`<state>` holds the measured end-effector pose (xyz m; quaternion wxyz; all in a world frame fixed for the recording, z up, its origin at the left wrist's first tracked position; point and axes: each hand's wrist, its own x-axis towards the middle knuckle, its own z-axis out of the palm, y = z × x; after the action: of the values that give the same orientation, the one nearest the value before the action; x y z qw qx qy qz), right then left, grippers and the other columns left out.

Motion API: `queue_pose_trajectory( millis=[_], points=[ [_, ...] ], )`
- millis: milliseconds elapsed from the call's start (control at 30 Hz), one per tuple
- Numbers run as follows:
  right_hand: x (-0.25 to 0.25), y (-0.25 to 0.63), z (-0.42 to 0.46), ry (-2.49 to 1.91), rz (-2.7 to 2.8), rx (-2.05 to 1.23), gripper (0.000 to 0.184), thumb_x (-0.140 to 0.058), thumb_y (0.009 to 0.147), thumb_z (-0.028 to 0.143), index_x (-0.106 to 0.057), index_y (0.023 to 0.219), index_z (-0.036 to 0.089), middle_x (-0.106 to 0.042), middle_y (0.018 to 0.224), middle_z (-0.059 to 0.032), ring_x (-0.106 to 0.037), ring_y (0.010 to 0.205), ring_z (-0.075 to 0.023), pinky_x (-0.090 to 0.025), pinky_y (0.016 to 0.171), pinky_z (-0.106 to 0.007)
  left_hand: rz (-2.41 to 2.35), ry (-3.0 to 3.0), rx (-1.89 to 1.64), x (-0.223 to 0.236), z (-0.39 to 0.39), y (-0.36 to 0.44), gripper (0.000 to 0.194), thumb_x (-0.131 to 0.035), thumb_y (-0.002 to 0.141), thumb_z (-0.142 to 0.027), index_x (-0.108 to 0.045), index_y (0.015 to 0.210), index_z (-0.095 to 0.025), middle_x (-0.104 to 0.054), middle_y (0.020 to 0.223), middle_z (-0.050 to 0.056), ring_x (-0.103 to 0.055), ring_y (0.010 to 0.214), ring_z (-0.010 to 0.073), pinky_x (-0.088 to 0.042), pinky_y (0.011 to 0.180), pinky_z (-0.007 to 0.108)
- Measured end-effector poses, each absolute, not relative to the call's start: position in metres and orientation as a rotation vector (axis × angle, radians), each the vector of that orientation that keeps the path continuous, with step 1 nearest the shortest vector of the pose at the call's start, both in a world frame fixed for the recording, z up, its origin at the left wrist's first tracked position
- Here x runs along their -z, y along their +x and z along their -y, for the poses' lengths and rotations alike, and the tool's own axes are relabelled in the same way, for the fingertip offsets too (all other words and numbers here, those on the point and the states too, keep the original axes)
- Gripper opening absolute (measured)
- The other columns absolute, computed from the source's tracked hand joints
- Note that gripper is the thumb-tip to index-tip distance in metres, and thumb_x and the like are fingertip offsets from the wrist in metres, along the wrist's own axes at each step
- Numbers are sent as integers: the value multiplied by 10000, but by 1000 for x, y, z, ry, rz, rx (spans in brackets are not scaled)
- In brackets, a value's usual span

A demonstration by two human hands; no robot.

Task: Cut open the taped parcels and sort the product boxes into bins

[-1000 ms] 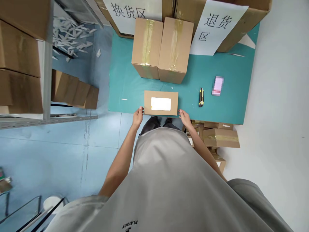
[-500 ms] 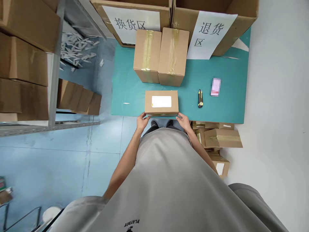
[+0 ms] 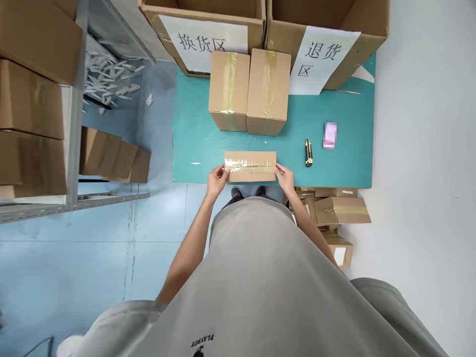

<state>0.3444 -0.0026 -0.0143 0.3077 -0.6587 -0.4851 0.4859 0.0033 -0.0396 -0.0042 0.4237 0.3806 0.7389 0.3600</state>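
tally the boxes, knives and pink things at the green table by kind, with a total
Taped box held between left hand and right hand: 1
Closed boxes standing side by side: 2
Large open boxes with paper signs: 2
Utility knife: 1
Blurred pink item: 1
Total: 7

From atop the wearer's own head, a single camera looks forward and steeply down past a gray shirt [image 3: 256, 258], closest to the lens and broad across the lower frame. Farther off, the left hand [image 3: 217, 179] and right hand [image 3: 284, 179] fall near mid-frame at the near edge of a green table [image 3: 334, 171], viewed from above. The wide view stretches from a shelf [image 3: 74, 148] at left to a pale wall [image 3: 427, 148] at right.
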Motion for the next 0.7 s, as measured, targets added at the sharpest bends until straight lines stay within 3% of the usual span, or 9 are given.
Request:
queue_pose_trajectory(
  millis=[133,233,367,567,700],
  points=[
    [26,355,13,-1762,1224,-1368,739,-593,1032,689,-747,1530,164,-754,1545,-186,-772,1357,-356,-643,1165,-545,-1718,785,-854,18,47,-10,541,-604,1037,-452,-743,1451,-133,-796,1318,181,-767,1187,279,-620,1118,464],
    [31,358,23,-1832,1251,-1439,726,-734,943,499,-702,1574,142,-714,1590,-220,-763,1372,-367,-575,1242,-586,-1756,764,-732,30,54,-15,638,-707,886,-275,-705,1505,-122,-782,1337,197,-769,1170,297,-606,1146,522],
    [36,344,34,-1797,1277,-1519,820,-840,814,360,-679,1593,161,-723,1595,-175,-722,1436,-362,-537,1284,-569,-1706,819,-686,38,60,-4,810,-760,704,-131,-706,1510,-179,-783,1351,154,-754,1199,310,-621,1131,532],
    [29,332,37,-1770,1289,-1515,700,-880,815,438,-777,1456,177,-732,1583,-169,-597,1575,-403,-492,1313,-600,-1684,920,-716,29,55,7,608,-756,704,-151,-798,1310,-164,-730,1498,174,-627,1482,386,-566,1225,529],
    [7,335,35,-1674,1253,-1486,730,-837,876,652,-789,1458,215,-705,1626,-130,-567,1614,-366,-484,1335,-564,-1586,901,-786,9,48,-4,521,-731,782,-222,-801,1293,-151,-783,1419,155,-708,1380,347,-568,1218,498]
  ],
)
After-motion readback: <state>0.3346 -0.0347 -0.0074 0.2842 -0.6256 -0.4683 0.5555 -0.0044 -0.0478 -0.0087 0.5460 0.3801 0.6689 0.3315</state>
